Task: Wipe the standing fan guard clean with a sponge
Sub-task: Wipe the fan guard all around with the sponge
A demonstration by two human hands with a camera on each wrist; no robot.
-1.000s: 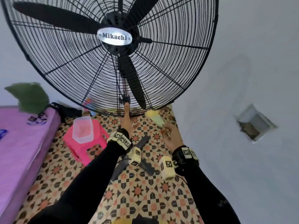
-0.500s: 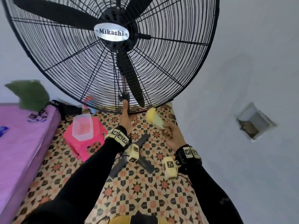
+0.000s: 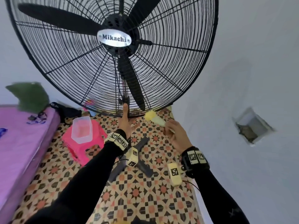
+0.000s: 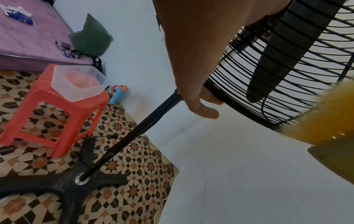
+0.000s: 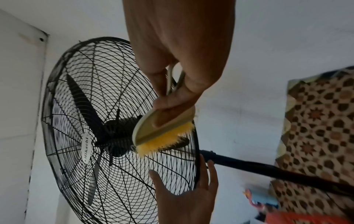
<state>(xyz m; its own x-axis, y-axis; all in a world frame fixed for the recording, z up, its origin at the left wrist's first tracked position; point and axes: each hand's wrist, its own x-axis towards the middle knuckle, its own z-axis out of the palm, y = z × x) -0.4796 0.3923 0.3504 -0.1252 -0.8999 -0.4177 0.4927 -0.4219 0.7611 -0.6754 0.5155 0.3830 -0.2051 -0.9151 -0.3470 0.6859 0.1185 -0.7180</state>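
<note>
A big black standing fan fills the head view, its wire guard (image 3: 161, 70) tilted over me. My left hand (image 3: 124, 117) reaches up to the guard's bottom rim beside the pole. There it grips the rim, thumb in front and fingers (image 4: 207, 112) curled behind. My right hand (image 3: 176, 135) holds a scrubber (image 3: 153, 118) with yellow bristles and a pale handle. Its bristle end (image 5: 162, 144) lies against the lower wires, just right of my left hand (image 5: 191, 189). The thumb and fingers (image 5: 172, 94) pinch the handle.
A pink stool (image 3: 80, 143) carrying a clear plastic tub (image 3: 81, 129) stands left of the fan's cross base (image 3: 142, 165). A purple mattress (image 3: 19, 143) with a green cushion (image 3: 30, 96) lies further left. A blue cup (image 4: 119, 94) sits by the wall. A white wall runs close on the right.
The scrubber's bristle end has tipped up a little toward the guard's lower rim. My left hand has stayed on the rim. The view has shifted slightly.
</note>
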